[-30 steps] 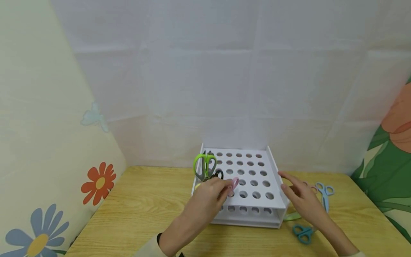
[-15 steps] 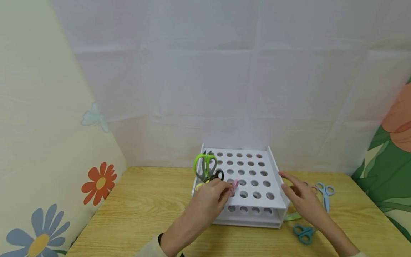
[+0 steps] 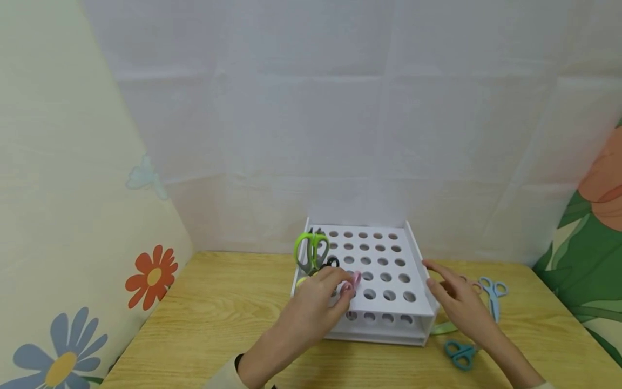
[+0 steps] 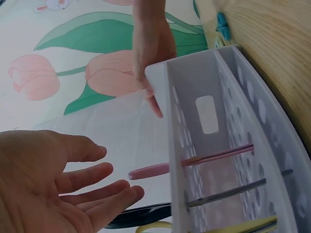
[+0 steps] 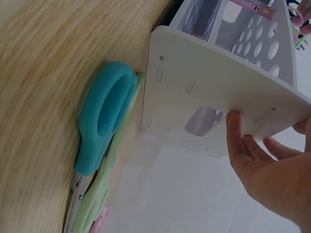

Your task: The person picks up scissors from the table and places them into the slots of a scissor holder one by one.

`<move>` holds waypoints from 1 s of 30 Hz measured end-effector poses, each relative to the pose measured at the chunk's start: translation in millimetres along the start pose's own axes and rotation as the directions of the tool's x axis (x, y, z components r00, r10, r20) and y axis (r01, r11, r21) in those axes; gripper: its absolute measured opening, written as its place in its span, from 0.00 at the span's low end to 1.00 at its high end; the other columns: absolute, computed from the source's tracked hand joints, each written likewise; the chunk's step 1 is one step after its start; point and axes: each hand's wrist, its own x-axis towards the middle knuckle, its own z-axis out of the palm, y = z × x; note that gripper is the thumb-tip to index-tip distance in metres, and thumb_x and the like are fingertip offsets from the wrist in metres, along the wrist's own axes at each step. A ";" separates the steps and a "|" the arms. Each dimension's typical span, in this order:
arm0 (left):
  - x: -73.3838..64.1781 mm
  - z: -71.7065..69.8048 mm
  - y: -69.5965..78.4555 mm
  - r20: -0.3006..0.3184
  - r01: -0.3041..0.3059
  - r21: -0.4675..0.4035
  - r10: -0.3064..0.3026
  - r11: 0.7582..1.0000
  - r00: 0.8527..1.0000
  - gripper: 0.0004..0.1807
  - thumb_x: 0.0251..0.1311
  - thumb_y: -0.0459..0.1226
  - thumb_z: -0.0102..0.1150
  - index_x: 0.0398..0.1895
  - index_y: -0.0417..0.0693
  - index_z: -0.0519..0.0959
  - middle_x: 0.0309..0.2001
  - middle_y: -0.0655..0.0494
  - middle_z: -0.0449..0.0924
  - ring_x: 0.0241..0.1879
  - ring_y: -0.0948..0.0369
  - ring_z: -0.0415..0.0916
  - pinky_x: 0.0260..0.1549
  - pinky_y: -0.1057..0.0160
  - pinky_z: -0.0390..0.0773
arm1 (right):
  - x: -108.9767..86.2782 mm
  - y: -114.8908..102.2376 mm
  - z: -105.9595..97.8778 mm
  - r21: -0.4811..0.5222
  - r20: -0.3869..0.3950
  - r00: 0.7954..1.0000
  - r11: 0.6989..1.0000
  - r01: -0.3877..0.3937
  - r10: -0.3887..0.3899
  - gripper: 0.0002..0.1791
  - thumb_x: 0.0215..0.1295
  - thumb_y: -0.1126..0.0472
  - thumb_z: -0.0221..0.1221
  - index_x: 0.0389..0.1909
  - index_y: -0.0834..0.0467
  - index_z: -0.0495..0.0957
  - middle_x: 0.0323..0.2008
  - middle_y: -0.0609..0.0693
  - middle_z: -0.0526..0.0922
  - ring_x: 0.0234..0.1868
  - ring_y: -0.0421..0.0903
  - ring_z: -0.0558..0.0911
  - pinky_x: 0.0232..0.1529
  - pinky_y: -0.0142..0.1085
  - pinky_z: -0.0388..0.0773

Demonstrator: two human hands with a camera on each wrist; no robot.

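Observation:
A white two-tier rack [image 3: 384,307] with rows of round holes stands on the wooden table. Pink scissors [image 4: 150,171] sit upright in its front row, blades passing down through the holes. Close to their handle is my left hand [image 3: 316,302]; the left wrist view shows its fingers spread and apart from the scissors. Green-and-grey scissors [image 3: 311,236], black scissors [image 4: 146,213] and yellow scissors [image 4: 248,226] also stand in the rack, left of the pink pair. My right hand [image 3: 459,302] rests its fingertips against the rack's right side panel [image 5: 184,68].
Right of the rack lie teal scissors [image 3: 459,354], light blue scissors [image 3: 493,297], a light green pair [image 5: 92,199] and another pink pair [image 3: 475,286], partly behind my right hand. A white cloth [image 3: 291,135] hangs behind, with flower-patterned panels on both sides.
My left hand held the pink scissors' handle earlier; now its thumb and fingers have opened off it. The pink scissors stay in their hole. The right hand has not moved.

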 end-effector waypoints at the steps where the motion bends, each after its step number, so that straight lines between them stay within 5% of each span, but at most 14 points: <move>1: 0.2 -3.1 1.0 0.006 0.002 -0.018 -0.002 1.000 1.000 0.07 0.66 0.35 0.66 0.45 0.49 0.84 0.45 0.60 0.81 0.40 0.64 0.78 0.36 0.71 0.77 | 0.5 -0.2 0.2 0.001 0.000 1.000 1.000 0.003 -0.003 0.26 0.81 0.57 0.52 0.75 0.58 0.66 0.65 0.65 0.74 0.50 0.55 0.85 0.36 0.36 0.81; 7: 3.9 -26.8 2.9 0.004 0.027 -0.090 -0.027 0.996 1.000 0.10 0.69 0.36 0.64 0.51 0.50 0.83 0.54 0.60 0.80 0.55 0.66 0.75 0.52 0.66 0.78 | 2.8 -2.4 0.2 -0.008 -0.007 1.000 1.000 0.030 -0.031 0.25 0.80 0.58 0.52 0.74 0.58 0.67 0.59 0.64 0.79 0.43 0.47 0.85 0.25 0.36 0.76; 11: 9.4 -41.5 -7.4 -0.116 -0.022 -0.140 0.006 0.990 0.993 0.10 0.69 0.33 0.62 0.51 0.47 0.82 0.53 0.58 0.80 0.53 0.64 0.77 0.51 0.61 0.79 | 4.5 -2.9 -0.4 -0.012 -0.004 0.999 0.999 0.045 -0.045 0.25 0.80 0.58 0.52 0.74 0.58 0.67 0.58 0.64 0.79 0.42 0.45 0.84 0.22 0.36 0.74; 17: 20.8 -48.2 -45.8 -0.321 -0.033 -0.140 -0.014 0.990 0.947 0.09 0.68 0.32 0.61 0.50 0.43 0.83 0.48 0.54 0.83 0.47 0.58 0.78 0.46 0.52 0.79 | 5.6 -1.7 -2.6 -0.041 -0.002 1.000 0.999 0.012 -0.012 0.26 0.81 0.56 0.51 0.75 0.57 0.66 0.61 0.64 0.78 0.46 0.49 0.84 0.29 0.36 0.78; 21: 21.4 -46.2 -63.1 -0.388 0.025 -0.073 -0.052 0.997 0.920 0.09 0.66 0.29 0.63 0.48 0.41 0.83 0.46 0.50 0.82 0.45 0.56 0.78 0.44 0.51 0.78 | 1.9 -1.2 -3.5 -0.062 -0.009 1.000 0.998 0.002 -0.002 0.26 0.81 0.56 0.51 0.75 0.58 0.66 0.63 0.63 0.76 0.47 0.49 0.85 0.37 0.37 0.78; 25: 17.9 -40.2 -75.1 -0.382 0.108 -0.073 -0.128 0.991 0.915 0.10 0.67 0.29 0.61 0.49 0.41 0.82 0.48 0.49 0.81 0.45 0.55 0.78 0.44 0.50 0.79 | -0.9 0.3 -2.6 -0.077 -0.005 1.000 0.997 -0.009 0.009 0.26 0.82 0.53 0.50 0.75 0.57 0.66 0.63 0.63 0.77 0.49 0.53 0.85 0.39 0.38 0.78; 28: 15.1 -31.2 -90.9 -0.352 0.195 -0.139 -0.233 0.971 0.907 0.10 0.72 0.32 0.57 0.51 0.41 0.83 0.49 0.49 0.81 0.46 0.54 0.79 0.45 0.51 0.80 | -1.7 0.8 -1.3 -0.079 -0.003 1.000 0.997 -0.018 0.018 0.26 0.82 0.52 0.49 0.75 0.57 0.66 0.63 0.63 0.76 0.50 0.54 0.84 0.39 0.37 0.79; 30: 11.9 -23.6 -104.3 -0.304 0.271 -0.233 -0.334 0.934 0.892 0.12 0.76 0.36 0.53 0.53 0.42 0.83 0.52 0.49 0.82 0.48 0.53 0.80 0.46 0.50 0.80 | -1.9 0.5 -0.2 -0.078 -0.005 1.000 0.997 -0.021 0.021 0.26 0.82 0.52 0.50 0.75 0.57 0.66 0.63 0.63 0.77 0.49 0.54 0.85 0.38 0.37 0.78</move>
